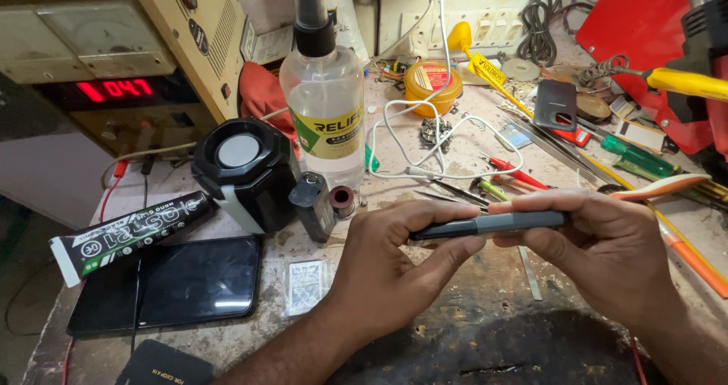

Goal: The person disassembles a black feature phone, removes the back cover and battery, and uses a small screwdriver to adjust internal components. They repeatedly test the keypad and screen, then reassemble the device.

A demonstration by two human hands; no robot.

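Two bare forearms enter from the bottom of the frame. The left hand (387, 260) and the right hand (607, 252) wear no gloves, rings or watch. No sleeves are visible; fingernails are short.

Bright, even light falls from the upper right of the frame; soft shadows lie under the hands (493, 256). Sharp centre, edges bowed, glare on the phone screen (182, 283).
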